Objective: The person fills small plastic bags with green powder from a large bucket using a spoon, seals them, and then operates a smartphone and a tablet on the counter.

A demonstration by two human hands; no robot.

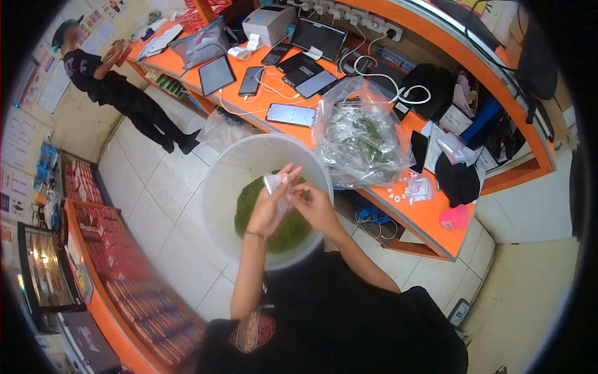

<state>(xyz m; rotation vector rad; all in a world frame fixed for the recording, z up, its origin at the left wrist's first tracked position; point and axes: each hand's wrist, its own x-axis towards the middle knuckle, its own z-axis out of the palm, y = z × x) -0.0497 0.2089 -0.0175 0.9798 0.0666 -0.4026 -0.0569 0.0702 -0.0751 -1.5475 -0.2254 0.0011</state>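
Both hands are over a large translucent tub (218,187) with loose green material (289,235) inside. My left hand (269,209) is closed around a small clear plastic packet (274,182) with red print. Close beside it on the right, my right hand (316,206) has its fingers pinched at the packet's side, on something small and dark that I cannot make out. A big clear plastic bag (360,137) with more green material stands on the orange counter, right of the tub.
Phones and tablets (291,115) with white cables lie on the orange counter (430,227), near a label printer (269,25). A pink container (455,217) sits at its near end. Another person (118,87) stands at the upper left. Shelves of red packets (112,249) line the left.
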